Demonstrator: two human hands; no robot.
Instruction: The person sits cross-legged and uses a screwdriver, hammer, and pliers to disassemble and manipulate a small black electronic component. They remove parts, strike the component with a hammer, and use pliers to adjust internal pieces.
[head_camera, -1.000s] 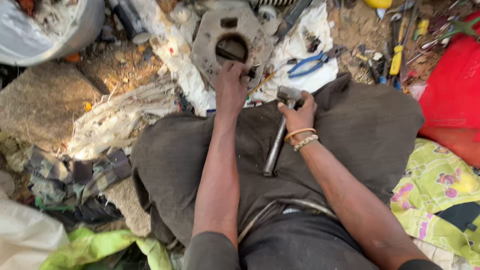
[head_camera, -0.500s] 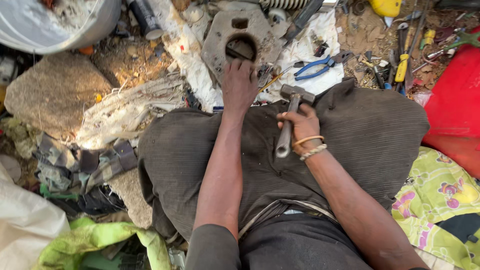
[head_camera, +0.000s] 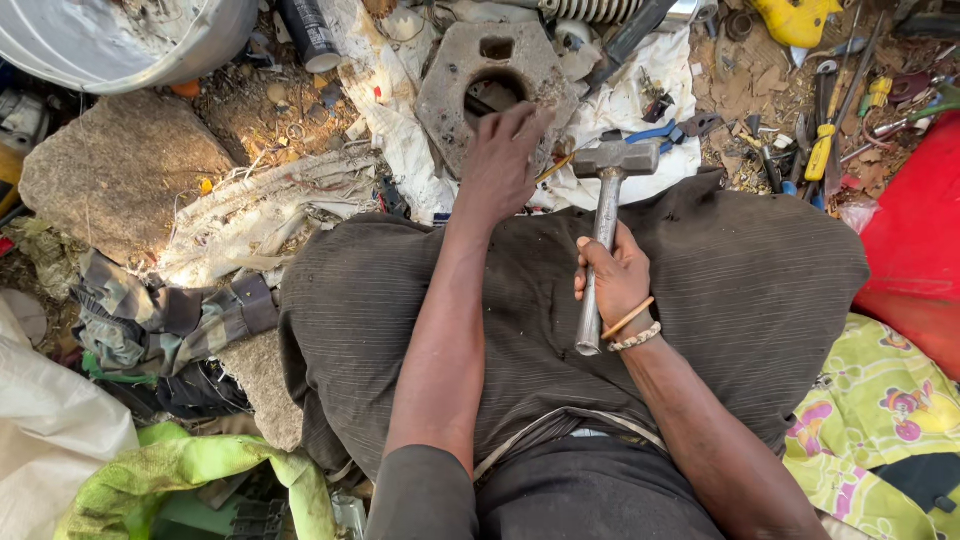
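The right hand (head_camera: 617, 277) is closed around the handle of a metal hammer (head_camera: 607, 205), whose head points away, over the lap. The left hand (head_camera: 503, 160) rests with fingers curled on the near rim of a grey metal plate (head_camera: 455, 72) with a round hole, lying on white cloth (head_camera: 400, 120) farther off. Blue-handled pliers (head_camera: 668, 130) lie right of the plate.

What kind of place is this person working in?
Probably an outdoor repair yard: bare dirt ground, scattered blue-handled pliers and yellow-handled screwdriver, a grey metal hammer in the right hand.
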